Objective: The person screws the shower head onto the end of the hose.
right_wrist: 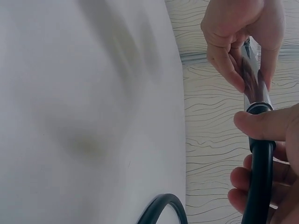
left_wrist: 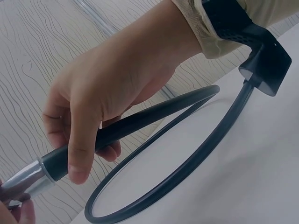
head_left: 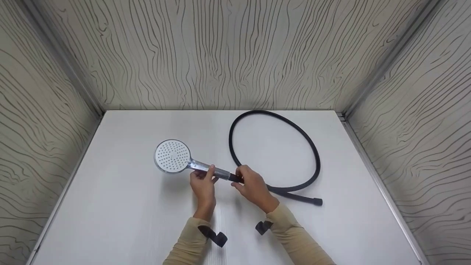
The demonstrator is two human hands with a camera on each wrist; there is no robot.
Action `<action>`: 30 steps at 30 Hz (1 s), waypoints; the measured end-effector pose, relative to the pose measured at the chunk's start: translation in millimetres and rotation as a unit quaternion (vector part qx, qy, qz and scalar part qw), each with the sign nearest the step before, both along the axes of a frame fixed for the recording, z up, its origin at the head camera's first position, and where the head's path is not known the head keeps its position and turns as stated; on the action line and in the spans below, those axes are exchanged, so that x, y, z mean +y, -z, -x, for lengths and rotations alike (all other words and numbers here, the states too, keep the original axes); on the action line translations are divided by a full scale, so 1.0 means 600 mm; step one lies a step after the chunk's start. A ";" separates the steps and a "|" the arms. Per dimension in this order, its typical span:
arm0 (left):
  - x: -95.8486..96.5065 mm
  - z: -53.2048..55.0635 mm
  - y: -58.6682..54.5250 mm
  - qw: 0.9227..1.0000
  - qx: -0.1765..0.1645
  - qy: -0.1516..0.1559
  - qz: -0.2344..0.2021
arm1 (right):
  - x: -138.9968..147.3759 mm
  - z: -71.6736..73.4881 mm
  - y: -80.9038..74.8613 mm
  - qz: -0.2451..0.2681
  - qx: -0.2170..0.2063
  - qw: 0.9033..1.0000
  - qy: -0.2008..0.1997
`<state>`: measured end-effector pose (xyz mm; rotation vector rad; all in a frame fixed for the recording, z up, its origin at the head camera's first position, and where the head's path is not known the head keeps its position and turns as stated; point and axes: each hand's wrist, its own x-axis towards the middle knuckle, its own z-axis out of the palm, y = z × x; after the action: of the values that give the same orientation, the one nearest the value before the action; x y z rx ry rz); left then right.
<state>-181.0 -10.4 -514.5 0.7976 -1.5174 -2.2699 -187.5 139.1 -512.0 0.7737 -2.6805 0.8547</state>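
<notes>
A hand shower (head_left: 172, 156) with a round white, dotted face and a chrome handle is held above the table, its head toward the left. My left hand (head_left: 204, 187) pinches the chrome handle (right_wrist: 252, 77) between thumb and fingers. A black shower hose (head_left: 318, 162) meets the handle's lower end. My right hand (head_left: 254, 187) grips the hose's end fitting (right_wrist: 260, 109) right at that joint, thumb on one side and fingers on the other. Whether the thread is engaged cannot be seen. The hose loops behind the right hand, and its free end (head_left: 317, 201) lies to the right.
The white table (head_left: 117, 206) carries the hose loop. Wood-patterned panels (head_left: 220, 55) rise at the back and both sides, with metal corner strips (head_left: 70, 70). Black camera mounts (head_left: 213, 235) are strapped to both wrists.
</notes>
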 end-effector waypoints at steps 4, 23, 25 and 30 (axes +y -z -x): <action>0.001 0.001 0.000 1.000 0.003 -0.006 -0.011 | 0.001 0.000 0.000 0.011 0.006 1.000 -0.004; -0.001 -0.003 0.000 1.000 -0.011 0.002 0.000 | 0.014 0.003 -0.014 -0.048 -0.112 0.991 -0.053; -0.001 -0.003 0.001 1.000 -0.010 0.004 -0.001 | 0.015 0.002 -0.014 -0.028 -0.122 0.991 -0.046; -0.002 -0.004 0.000 1.000 -0.011 0.006 -0.002 | 0.015 -0.002 -0.013 0.001 -0.113 0.993 -0.038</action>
<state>-178.5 -11.6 -514.3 0.8178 -1.5323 -2.2814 -186.4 148.0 -503.9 0.8288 -2.8616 1.0197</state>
